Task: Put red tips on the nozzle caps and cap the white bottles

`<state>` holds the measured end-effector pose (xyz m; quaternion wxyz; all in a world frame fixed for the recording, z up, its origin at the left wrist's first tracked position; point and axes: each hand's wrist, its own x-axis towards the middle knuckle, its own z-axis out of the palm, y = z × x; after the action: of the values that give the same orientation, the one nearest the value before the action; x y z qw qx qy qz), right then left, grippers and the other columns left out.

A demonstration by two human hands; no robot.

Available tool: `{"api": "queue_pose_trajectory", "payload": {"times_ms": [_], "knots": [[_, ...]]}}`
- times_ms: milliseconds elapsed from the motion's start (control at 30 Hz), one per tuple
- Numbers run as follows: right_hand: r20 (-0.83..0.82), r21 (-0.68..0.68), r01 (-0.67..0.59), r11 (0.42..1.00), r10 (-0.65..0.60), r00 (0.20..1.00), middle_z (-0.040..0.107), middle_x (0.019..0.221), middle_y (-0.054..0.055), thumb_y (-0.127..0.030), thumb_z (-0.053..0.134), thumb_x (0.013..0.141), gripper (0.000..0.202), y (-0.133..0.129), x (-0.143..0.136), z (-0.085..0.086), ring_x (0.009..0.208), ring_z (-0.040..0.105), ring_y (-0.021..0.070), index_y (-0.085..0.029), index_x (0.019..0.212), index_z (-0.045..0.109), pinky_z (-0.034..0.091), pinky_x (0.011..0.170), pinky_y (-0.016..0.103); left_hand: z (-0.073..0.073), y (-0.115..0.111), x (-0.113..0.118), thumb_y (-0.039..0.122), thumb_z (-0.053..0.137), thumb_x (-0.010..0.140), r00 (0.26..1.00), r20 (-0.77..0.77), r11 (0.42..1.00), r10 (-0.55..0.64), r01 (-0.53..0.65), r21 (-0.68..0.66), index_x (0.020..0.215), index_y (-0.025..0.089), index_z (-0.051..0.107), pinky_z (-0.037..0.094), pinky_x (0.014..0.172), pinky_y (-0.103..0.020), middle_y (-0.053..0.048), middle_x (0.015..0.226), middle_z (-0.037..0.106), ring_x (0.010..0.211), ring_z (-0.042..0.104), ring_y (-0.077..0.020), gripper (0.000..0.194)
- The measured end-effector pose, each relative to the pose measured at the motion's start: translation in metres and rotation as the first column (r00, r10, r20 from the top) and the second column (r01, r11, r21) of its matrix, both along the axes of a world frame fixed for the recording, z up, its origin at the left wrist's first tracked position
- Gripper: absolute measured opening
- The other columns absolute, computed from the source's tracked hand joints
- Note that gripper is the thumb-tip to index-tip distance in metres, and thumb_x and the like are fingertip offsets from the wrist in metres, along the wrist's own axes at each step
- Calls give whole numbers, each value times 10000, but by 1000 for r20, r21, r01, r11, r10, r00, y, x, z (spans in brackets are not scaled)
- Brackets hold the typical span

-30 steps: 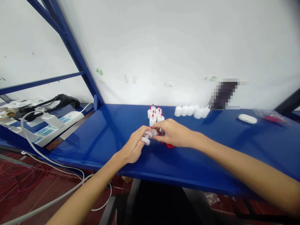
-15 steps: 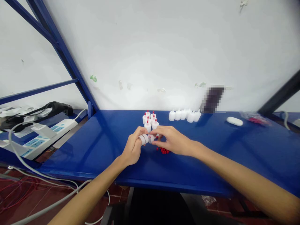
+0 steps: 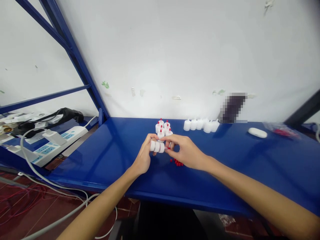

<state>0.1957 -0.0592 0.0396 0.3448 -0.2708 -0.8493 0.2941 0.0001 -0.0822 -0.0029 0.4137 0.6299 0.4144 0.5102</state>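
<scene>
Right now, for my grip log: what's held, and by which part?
A white bottle: the left hand holds its body near the base. The right hand is at its nozzle end, by a red cap; its grip is unclear.

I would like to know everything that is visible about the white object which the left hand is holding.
The white object looks like plastic. It shows three rounded bands side by side; whether they are one ribbed body or separate pieces, I cannot tell. It is held sideways, apparently above the blue table, with the left hand around its left end. At its right end, a narrow pale tip leads to a small red part at the right hand, which partly hides that end.
</scene>
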Motion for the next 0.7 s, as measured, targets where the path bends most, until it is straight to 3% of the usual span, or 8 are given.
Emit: {"api": "queue_pose_trajectory", "payload": {"times_ms": [100,200,300,400,600,700], "knots": [[-32,22,57,998,-56,998,663,807,3,-142,617,857,239,-2,0,2,653,587,119,-173,1089,664,496,701,285,-2,2,-3,404,289,970,999,-28,999,24,-24,22,1111,229,429,416,619,-248,27,777,452,641,430,-133,265],[-31,67,104,992,-102,994,685,838,18,-149,634,851,149,1,6,6,677,598,121,-163,992,677,486,696,273,-1,2,-9,373,403,960,983,-150,985,111,-88,151,1145,210,438,433,678,-246,-2,888,496,731,475,-133,249],[56,97,77,992,-83,995,701,874,35,-151,637,863,66,9,10,10,698,613,127,-162,897,692,479,683,264,1,7,-15,278,494,928,905,-378,956,197,-90,281,1001,179,517,434,699,-244,-19,901,549,765,515,-134,125],[197,130,43,991,-68,978,710,855,44,-132,613,884,97,18,7,10,718,627,140,-153,894,707,469,694,266,-1,16,-17,156,506,879,804,-560,949,201,-19,313,906,169,577,441,694,-250,-11,817,603,710,548,-132,77],[371,204,3,979,-80,925,725,891,83,-92,588,888,166,32,-19,7,782,642,177,-126,992,712,447,719,281,-14,25,-26,38,412,830,705,-683,951,192,38,307,870,157,656,457,800,-338,-68,881,628,829,583,-202,274],[405,248,7,969,-110,908,711,854,82,-94,592,881,199,36,-29,10,769,632,183,-120,1055,686,431,709,288,-13,18,-29,52,415,822,674,-710,953,201,34,302,1071,148,646,457,884,-384,-92,994,601,936,571,-232,353]]}}
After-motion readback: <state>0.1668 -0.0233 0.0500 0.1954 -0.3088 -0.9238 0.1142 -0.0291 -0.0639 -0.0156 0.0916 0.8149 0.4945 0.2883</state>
